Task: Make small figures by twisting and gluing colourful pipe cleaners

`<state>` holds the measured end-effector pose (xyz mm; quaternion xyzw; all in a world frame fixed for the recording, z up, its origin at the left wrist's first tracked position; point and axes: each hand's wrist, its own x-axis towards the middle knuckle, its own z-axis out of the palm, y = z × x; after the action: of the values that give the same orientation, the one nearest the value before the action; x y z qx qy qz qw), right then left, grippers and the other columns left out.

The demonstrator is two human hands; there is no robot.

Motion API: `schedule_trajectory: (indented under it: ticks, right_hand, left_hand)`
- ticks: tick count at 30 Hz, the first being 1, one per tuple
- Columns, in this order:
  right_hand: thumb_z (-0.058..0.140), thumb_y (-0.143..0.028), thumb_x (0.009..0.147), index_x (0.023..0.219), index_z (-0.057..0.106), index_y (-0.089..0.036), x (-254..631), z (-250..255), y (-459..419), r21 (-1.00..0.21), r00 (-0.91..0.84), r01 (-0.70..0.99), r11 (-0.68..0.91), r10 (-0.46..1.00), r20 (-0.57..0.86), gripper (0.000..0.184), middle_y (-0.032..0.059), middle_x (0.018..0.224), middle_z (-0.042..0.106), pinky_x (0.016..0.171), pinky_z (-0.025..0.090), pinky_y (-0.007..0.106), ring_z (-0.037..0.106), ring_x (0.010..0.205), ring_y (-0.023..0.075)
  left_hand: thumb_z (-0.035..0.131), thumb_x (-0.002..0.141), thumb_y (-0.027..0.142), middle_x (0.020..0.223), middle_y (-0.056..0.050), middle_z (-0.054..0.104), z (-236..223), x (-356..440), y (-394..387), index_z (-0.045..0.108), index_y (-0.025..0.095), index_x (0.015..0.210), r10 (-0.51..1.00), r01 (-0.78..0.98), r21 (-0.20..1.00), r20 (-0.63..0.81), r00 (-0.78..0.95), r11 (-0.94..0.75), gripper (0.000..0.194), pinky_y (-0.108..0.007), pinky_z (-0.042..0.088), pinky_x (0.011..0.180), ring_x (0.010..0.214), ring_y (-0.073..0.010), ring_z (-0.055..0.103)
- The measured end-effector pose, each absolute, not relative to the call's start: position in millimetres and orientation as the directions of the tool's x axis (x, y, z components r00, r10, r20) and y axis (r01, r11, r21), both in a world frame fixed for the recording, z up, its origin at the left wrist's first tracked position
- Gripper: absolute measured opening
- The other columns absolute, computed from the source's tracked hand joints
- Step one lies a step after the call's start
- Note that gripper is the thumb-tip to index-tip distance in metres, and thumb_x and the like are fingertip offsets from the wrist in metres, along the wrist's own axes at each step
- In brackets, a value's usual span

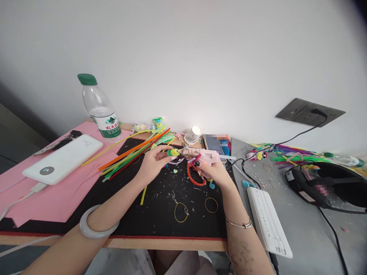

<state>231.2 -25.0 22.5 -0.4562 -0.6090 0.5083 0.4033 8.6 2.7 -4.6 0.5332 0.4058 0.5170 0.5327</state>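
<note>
My right hand (210, 170) is wrapped round a pink hot glue gun (210, 156), with a translucent glue stick (228, 157) poking out of its back. The gun's nozzle points left, at a small coiled piece of yellow-green pipe cleaner (173, 152) pinched in my left hand (153, 162). Nozzle and coil are very close; I cannot tell if they touch. Below the gun, a red ring-shaped piece (191, 176) lies on the black mat (160, 214), partly hidden by my right hand.
Pipe cleaners (134, 152) lie left of my hands, near a water bottle (101, 110) and a white power bank (63, 159) on pink paper (77, 194). A paper cup (193, 135) stands behind. Right are another power bank (268, 221), a black headset (323, 185) and a cable (301, 133).
</note>
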Motion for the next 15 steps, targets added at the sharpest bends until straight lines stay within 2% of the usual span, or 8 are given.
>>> schedule_trajectory:
  ticks: [8,15]
  right_hand:
    - [0.068,-0.046,0.074,0.067,0.051,-0.018,237.3,20.8,-24.8,-0.987,-0.249,0.155,0.042,0.969,0.002,0.033,-0.0038,0.048,0.050,0.034,0.024,0.020,0.036,0.037,0.0058]
    - [0.068,-0.047,0.073,0.073,0.052,-0.018,236.5,20.9,-24.7,-0.987,-0.258,0.150,0.050,0.966,0.010,0.032,-0.0047,0.048,0.050,0.034,0.023,0.019,0.036,0.037,0.0060]
  left_hand:
    - [0.076,0.062,0.034,0.080,-0.004,0.069,-5.9,8.2,4.2,0.066,0.019,0.094,0.986,-0.125,0.987,0.114,0.121,-0.099,0.037,-0.030,0.050,0.068,0.083,-0.0219,0.065]
    - [0.076,0.064,0.034,0.074,-0.002,0.067,-5.9,7.3,4.0,0.066,0.019,0.095,0.983,-0.097,0.989,0.125,0.135,-0.113,0.036,-0.029,0.050,0.065,0.079,-0.0209,0.065]
